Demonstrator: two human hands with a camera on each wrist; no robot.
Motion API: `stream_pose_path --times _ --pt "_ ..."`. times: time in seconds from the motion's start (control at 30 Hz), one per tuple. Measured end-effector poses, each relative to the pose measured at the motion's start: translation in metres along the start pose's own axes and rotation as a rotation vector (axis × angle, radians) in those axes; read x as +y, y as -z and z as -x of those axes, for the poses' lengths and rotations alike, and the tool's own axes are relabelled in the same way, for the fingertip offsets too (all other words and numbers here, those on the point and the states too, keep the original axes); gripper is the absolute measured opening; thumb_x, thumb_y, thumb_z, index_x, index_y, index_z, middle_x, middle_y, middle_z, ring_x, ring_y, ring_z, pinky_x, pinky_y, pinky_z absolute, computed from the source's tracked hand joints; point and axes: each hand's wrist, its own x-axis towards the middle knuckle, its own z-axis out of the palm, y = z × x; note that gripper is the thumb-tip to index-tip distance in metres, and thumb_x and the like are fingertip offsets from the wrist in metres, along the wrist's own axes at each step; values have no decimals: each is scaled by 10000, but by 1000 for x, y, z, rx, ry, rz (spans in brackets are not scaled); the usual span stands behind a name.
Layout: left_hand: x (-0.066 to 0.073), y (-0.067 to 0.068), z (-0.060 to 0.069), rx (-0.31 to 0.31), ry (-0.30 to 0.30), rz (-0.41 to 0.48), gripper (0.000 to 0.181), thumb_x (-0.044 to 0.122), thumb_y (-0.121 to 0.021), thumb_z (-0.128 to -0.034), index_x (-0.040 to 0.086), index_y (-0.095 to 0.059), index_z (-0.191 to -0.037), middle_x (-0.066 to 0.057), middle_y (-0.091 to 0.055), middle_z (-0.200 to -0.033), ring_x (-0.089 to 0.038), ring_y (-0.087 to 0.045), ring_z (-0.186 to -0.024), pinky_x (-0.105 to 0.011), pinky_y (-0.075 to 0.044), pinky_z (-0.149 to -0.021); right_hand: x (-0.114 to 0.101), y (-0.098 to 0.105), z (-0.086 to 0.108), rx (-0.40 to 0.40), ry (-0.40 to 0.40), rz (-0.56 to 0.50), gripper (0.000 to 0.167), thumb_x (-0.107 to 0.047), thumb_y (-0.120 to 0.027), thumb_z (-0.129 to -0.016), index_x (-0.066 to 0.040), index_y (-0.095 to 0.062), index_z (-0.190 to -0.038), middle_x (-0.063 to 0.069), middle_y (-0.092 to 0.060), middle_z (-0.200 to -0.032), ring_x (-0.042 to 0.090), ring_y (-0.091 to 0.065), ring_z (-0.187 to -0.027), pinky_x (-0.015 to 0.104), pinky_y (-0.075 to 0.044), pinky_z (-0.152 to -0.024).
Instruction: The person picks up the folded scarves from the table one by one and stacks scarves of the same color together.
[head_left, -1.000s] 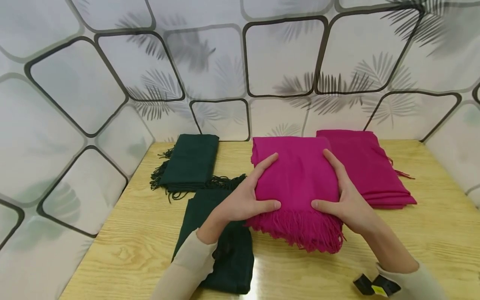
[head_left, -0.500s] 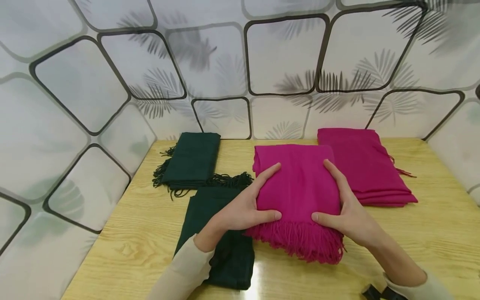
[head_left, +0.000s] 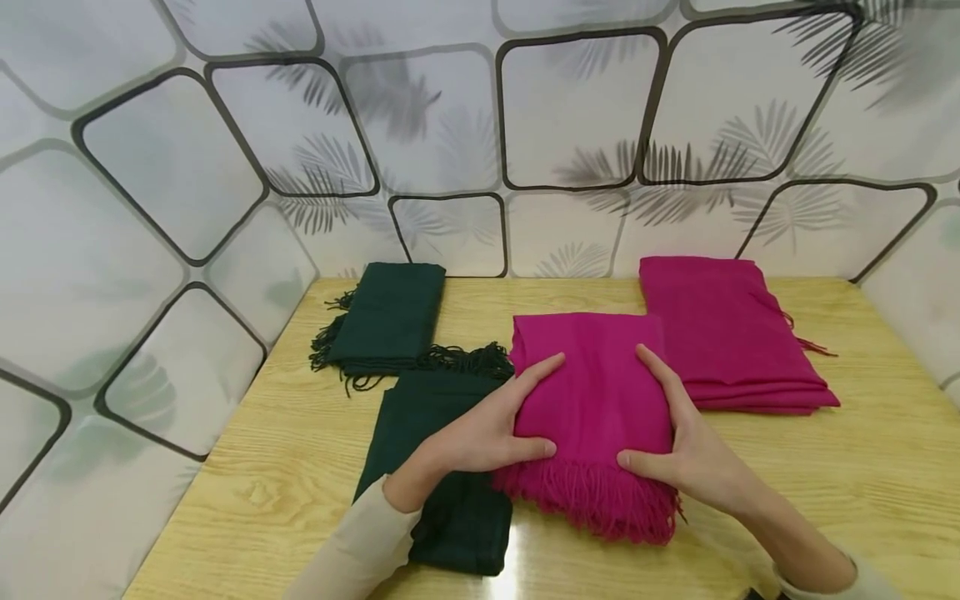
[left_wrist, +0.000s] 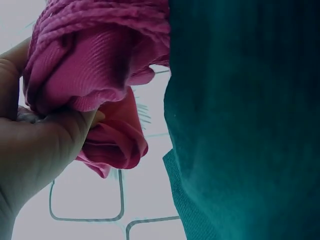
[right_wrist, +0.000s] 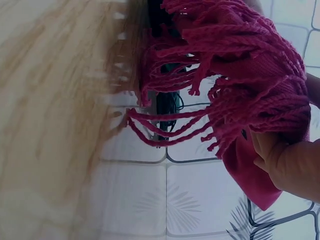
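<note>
A folded magenta scarf with a fringed near edge is gripped between both hands. My left hand holds its left side and my right hand its right side, thumbs on top above the fringe. The fingers beneath are hidden in the head view. In the right wrist view, the fringe dangles, and the scarf's body appears raised off the table. The left wrist view has the scarf's folded layers in the left hand, beside dark green cloth.
A second folded magenta scarf lies at the back right of the wooden table. Two folded dark green scarves lie on the left, one at the back and one nearer, partly under the left forearm. Patterned walls stand behind.
Both hands have brought the held magenta scarf nearer the person, a little lower in the head view. Their grip looks the same. The other scarves stay in place.
</note>
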Motion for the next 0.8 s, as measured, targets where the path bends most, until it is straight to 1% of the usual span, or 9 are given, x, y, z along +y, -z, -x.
stream_pose_path --times 0.1,0.27,0.43,0.57,0.67,0.8 --pt "-1 -2 0 -14 29 -4 937 130 -735 -894 333 -139 -1588 1 -419 -1422 -91 -513 -1194 -268 -486 -948 1 -1 2 9 -24 35 1045 -114 -753 -878 -377 -31 -1585 144 -294 -1501 108 -562 -1167 256 -509 -876" --pt "-1 -3 0 -39 84 -67 940 159 -739 -895 293 -129 -1597 -2 -401 -1453 -104 -467 -1240 -267 -465 -973 4 -3 4 14 -64 94 1051 -167 -785 -856 -384 -57 -1583 125 -276 -1523 132 -556 -1170 235 -487 -877" --pt "-2 -3 -1 -89 156 -119 940 164 -733 -898 239 -118 -1605 -17 -386 -1477 -128 -424 -1284 -273 -440 -1003 9 -3 3 -8 -110 141 1066 -208 -806 -838 -363 -66 -1589 141 -274 -1540 266 -525 -1213 237 -476 -881" --pt "-6 -4 -2 -132 216 -156 939 185 -737 -894 207 -124 -1606 -35 -374 -1483 -143 -402 -1303 -280 -424 -1023 16 -3 2 -38 -141 162 1069 -223 -818 -820 -306 -89 -1597 160 -234 -1556 341 -464 -1263 244 -455 -896" --pt "-10 -5 -3 -165 246 -188 937 210 -739 -894 200 -130 -1605 -42 -361 -1494 -152 -387 -1321 -285 -416 -1037 20 -2 1 -63 -157 181 1070 -235 -828 -806 -257 -109 -1598 170 -218 -1555 346 -439 -1275 283 -447 -914" --pt "-14 -6 -4 -213 273 -205 933 220 -740 -896 193 -133 -1605 -46 -317 -1531 -158 -354 -1357 -278 -405 -1053 23 0 1 -99 -151 206 1073 -246 -830 -802 -204 -110 -1597 197 -209 -1551 365 -424 -1279 426 -433 -945"
